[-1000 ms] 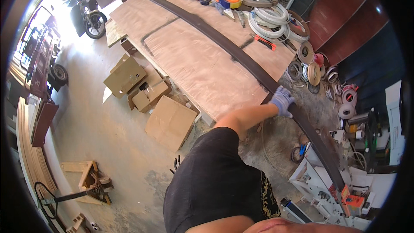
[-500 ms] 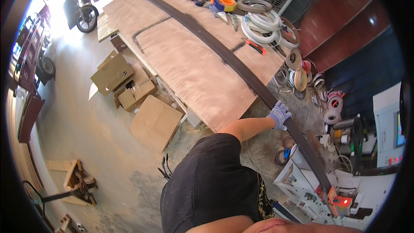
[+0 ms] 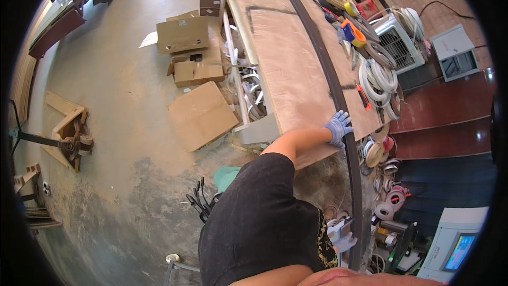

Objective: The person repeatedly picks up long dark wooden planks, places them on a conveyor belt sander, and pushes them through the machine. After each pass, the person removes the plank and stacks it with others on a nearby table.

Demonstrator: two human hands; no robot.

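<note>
A long, narrow dark brown board (image 3: 330, 77) lies lengthwise over the wood-topped worktable (image 3: 296, 90) and extends past its near end toward me. My left hand (image 3: 338, 127), in a pale blue-grey glove, rests on the board near that end, its fingers spread across the surface. Lower down, my right hand (image 3: 345, 242), also gloved, is beside the board's near stretch. Its fingers are mostly hidden, so its grip does not show.
Tape rolls (image 3: 353, 33), white edging coils (image 3: 378, 80) and an orange-red utility knife (image 3: 363, 98) lie along the table's right side. Cardboard boxes (image 3: 203, 116) sit on the floor at left. A machine with a screen (image 3: 459, 251) stands at lower right.
My view has turned right, and the board now runs more nearly straight toward me. My left hand's fingers are more spread on it. My right hand has come into view beside the board.
</note>
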